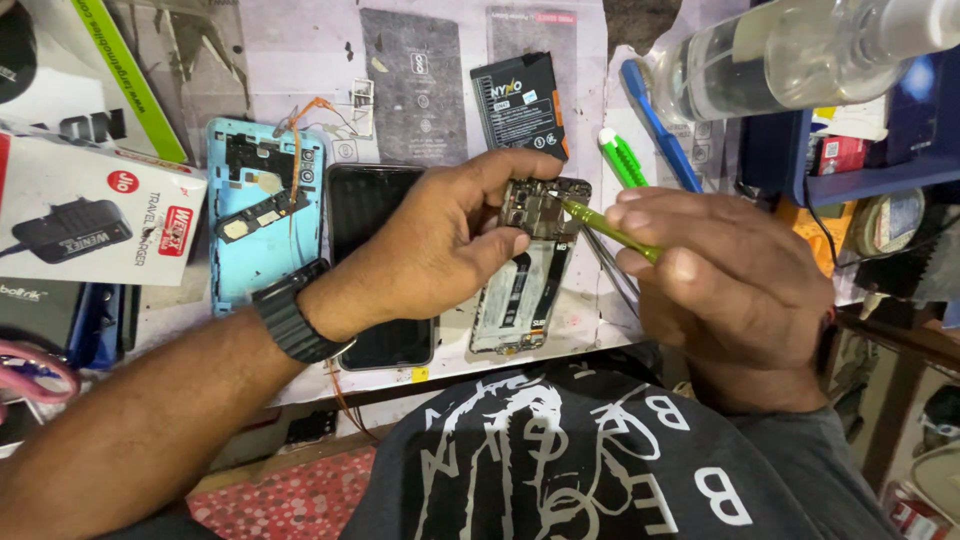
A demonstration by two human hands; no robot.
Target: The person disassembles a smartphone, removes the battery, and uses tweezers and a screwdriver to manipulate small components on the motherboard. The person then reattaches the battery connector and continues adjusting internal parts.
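Hands both busy: left hand (450,235) pinches the top of an opened phone frame (528,270) resting on the tabletop (300,60), right hand (720,280) grips a green screwdriver (610,230) with its tip on the frame's upper board. Blue back cover (262,210) and dark screen panel (375,270) lie just left; black battery (520,100) sits above.

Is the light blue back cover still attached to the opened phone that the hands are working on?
No: the light blue back cover lies apart on the bench, left of the opened phone under the left hand.
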